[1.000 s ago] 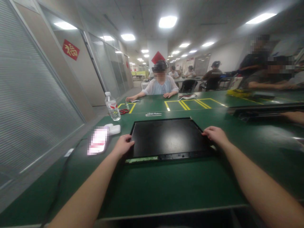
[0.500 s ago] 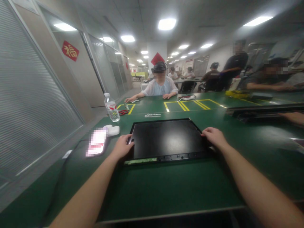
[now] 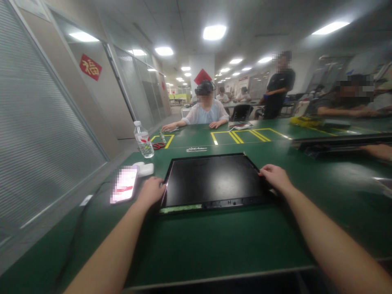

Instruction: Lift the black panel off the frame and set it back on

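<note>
A black display panel (image 3: 211,179) lies face up on the green table (image 3: 220,241), with a green strip like a circuit board (image 3: 182,208) along its near edge. My left hand (image 3: 151,191) is at the panel's left side, its curled fingers and thumb at the frame edge. On the opposite side, my right hand (image 3: 275,177) pinches the right edge of the panel with thumb and fingers. The fingertips under the edges are hidden.
To the left are a lit phone (image 3: 124,183), a white case-like object (image 3: 145,169), a water bottle (image 3: 143,139) and a cable (image 3: 81,224). Red-handled scissors (image 3: 158,145) lie farther back. Opposite sits a person (image 3: 205,110); another panel (image 3: 333,146) is at right.
My left hand has slid slightly left, its thumb moving off the panel's face to the edge. My right hand and the panel stay put. A standing person in the background has moved left.
</note>
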Demonstrator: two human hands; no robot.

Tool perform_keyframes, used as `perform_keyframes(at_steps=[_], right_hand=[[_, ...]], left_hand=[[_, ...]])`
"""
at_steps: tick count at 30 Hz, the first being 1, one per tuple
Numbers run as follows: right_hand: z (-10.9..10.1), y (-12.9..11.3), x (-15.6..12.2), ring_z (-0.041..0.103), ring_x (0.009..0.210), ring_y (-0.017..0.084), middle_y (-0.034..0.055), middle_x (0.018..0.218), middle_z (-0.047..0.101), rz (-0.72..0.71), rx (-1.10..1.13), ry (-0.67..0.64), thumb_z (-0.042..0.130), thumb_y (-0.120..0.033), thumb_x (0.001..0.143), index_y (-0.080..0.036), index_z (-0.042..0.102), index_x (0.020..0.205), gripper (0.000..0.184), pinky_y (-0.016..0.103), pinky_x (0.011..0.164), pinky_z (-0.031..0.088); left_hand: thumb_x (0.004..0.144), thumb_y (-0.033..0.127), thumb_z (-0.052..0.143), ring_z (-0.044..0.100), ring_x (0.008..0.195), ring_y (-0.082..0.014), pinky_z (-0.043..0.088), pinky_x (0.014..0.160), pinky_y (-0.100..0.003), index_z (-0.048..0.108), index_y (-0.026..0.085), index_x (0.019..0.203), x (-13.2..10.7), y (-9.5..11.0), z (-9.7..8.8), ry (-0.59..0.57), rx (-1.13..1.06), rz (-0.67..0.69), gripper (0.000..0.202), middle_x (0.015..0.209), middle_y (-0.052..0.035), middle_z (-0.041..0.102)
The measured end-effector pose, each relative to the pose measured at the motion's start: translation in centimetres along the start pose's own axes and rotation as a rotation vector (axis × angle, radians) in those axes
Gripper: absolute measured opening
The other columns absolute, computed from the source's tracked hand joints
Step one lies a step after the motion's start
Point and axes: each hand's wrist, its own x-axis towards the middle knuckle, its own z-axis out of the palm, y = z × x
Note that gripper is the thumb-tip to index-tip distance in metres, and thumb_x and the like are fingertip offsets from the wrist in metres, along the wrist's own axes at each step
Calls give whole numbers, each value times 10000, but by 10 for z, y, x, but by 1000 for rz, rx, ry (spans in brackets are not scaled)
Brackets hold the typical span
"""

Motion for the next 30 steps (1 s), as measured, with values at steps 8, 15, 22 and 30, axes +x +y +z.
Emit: perform_keyframes(at_steps=[8, 15, 22, 30], right_hand=[[3, 4, 3, 671, 773, 201, 38, 786, 763, -30, -22, 18, 595, -251, 795, -219, 712, 703, 152, 297, 697, 461], [3, 4, 3, 666, 766, 199, 32, 790, 766, -8, -9, 5, 592, -266, 792, -222, 721, 718, 155, 298, 697, 462], [4, 6, 3, 668, 738, 203, 39, 768, 766, 16, 30, 12, 591, -279, 767, -222, 719, 704, 153, 287, 642, 462], [2, 0, 1, 670, 766, 206, 39, 790, 773, 28, 11, 20, 596, -258, 778, -221, 730, 719, 151, 294, 669, 453]], left_hand=[[883, 146, 476, 669, 1141, -324, 481, 1011, -365, 736, 132, 917, -1, 11, 1, -33, 13, 30, 263, 1166, -229, 717], [837, 97, 490, 691, 1081, -324, 503, 952, -363, 726, 130, 896, -1, 13, 0, -32, -42, -15, 245, 1114, -223, 730], [761, 124, 553, 700, 1072, -329, 507, 945, -383, 704, 196, 805, 0, 9, -5, 71, -365, -122, 173, 1005, -148, 776], [768, 171, 640, 722, 777, -222, 549, 707, -301, 647, 175, 862, -3, 12, 0, 43, -869, -368, 95, 793, -52, 732]])
